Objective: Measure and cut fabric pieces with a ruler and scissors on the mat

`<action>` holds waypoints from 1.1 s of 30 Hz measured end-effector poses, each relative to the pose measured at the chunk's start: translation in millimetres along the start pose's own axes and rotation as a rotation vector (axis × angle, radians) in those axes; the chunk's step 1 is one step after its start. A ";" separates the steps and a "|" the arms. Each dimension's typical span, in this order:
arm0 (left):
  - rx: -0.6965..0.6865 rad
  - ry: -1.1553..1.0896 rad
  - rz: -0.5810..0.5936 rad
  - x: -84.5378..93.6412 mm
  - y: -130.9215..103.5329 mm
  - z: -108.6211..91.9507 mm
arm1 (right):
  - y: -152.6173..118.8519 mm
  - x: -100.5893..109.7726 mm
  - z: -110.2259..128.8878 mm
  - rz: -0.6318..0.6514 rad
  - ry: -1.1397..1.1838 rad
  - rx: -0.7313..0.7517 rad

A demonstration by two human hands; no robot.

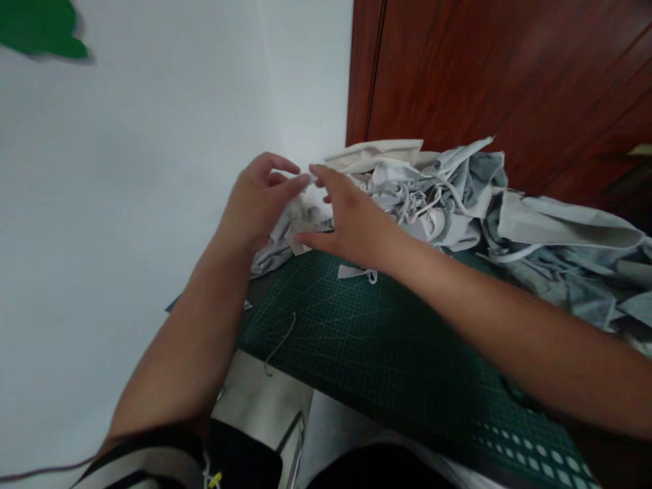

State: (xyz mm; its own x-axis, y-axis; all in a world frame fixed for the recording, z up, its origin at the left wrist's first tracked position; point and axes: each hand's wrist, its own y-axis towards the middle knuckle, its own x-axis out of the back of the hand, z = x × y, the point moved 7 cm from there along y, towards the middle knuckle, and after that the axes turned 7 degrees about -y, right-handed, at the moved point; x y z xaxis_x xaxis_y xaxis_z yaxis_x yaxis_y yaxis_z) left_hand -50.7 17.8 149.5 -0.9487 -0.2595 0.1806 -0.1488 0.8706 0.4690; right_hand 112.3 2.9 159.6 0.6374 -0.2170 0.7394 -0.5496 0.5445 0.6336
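You work on a green cutting mat (pixel 387 353) beside a white wall (pixel 153 204). Your left hand (pixel 257 200) and right hand (pixel 351 221) pinch a crumpled fabric piece (pixel 300 217) at the mat's far left corner; its axis is unclear.

I can read no words, brands or numbers anywhere here. The green cutting mat (pixel 387 353) in front of me carries only a printed grid of fine lines and, near its front right corner, rows of pale squares; if there are figures along its edge, they are too blurred to read.
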 end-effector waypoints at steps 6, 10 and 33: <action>0.033 -0.202 0.442 -50.7 -36.1 -46.5 | -27.0 21.8 6.4 0.067 0.032 -0.033; 0.063 0.016 0.523 -69.9 -50.2 -50.2 | -47.4 85.2 -2.9 -0.018 -0.114 -0.101; -0.218 -0.277 0.204 -78.5 -53.6 -135.9 | -195.9 326.7 -75.7 -0.573 0.098 -0.460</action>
State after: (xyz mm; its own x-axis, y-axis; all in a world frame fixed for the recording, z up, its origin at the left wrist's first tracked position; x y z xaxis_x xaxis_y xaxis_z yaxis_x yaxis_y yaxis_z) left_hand 69.6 -65.3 227.6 -0.9963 0.0577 0.0631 0.0845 0.7760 0.6250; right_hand 469.1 -113.4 259.8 0.8133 -0.5078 0.2840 0.1522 0.6569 0.7385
